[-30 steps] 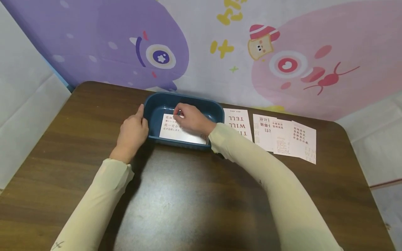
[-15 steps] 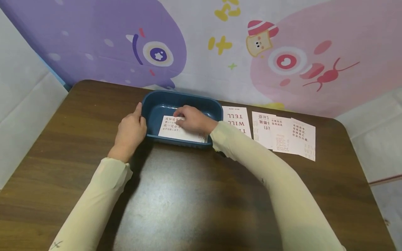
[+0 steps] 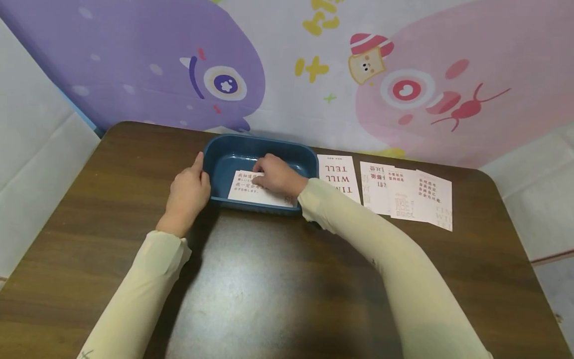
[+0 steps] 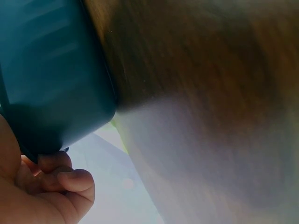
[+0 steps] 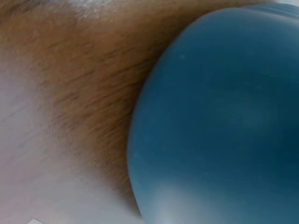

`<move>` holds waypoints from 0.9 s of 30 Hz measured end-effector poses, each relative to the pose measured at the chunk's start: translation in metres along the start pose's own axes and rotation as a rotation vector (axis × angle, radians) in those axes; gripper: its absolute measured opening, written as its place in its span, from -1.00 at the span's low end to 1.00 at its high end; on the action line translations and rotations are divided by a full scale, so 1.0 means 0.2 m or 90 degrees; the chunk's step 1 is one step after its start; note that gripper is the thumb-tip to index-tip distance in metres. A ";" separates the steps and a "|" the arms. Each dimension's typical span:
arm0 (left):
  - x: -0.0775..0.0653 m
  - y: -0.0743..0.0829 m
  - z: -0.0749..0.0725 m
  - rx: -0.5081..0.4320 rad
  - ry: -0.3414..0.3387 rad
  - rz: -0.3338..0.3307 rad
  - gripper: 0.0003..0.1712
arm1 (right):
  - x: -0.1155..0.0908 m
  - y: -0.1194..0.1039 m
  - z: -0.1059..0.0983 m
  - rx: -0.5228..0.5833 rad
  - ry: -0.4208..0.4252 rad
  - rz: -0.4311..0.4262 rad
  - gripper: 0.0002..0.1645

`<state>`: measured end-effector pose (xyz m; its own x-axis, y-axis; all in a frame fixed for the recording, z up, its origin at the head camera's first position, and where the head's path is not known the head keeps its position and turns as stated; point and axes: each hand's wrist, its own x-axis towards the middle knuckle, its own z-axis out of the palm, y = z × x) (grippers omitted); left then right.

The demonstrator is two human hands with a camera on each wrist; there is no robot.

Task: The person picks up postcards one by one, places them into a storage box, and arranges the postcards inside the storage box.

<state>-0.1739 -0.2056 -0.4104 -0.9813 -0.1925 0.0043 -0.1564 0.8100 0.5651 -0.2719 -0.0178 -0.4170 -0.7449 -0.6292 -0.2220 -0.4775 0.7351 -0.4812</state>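
Observation:
A dark blue plastic basin stands on the table near the wall. My left hand grips its left end, forefinger stretched along the rim; in the left wrist view the other fingers are curled at the basin's edge. White cards with printed text lie overlapped inside, toward the near side. My right hand reaches into the basin from the right and pinches the top card at its far edge, thumb over the printed face. The hand covers the card's right part. The right wrist view shows only the basin's outer wall.
Right of the basin lies a card with large red letters, partly behind the right sleeve. Farther right, several overlapping white cards are spread on the wooden table. A cartoon-printed cloth hangs behind the table.
My right fingers have lowered from above the card onto its far edge. The cards in the basin now show a slight offset. My left hand stays at the rim.

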 end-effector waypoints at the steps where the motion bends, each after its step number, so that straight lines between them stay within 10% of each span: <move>1: 0.00 0.00 0.00 0.000 -0.001 -0.001 -0.37 | 0.00 0.00 0.00 -0.002 0.000 0.005 -0.56; 27: 0.01 0.01 0.00 0.003 0.014 0.004 -0.37 | -0.03 -0.02 0.01 -0.047 0.050 0.026 -0.59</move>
<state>-0.1751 -0.2051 -0.4096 -0.9796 -0.1992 0.0255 -0.1508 0.8135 0.5617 -0.2645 -0.0179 -0.4158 -0.7970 -0.5790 -0.1720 -0.4770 0.7780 -0.4088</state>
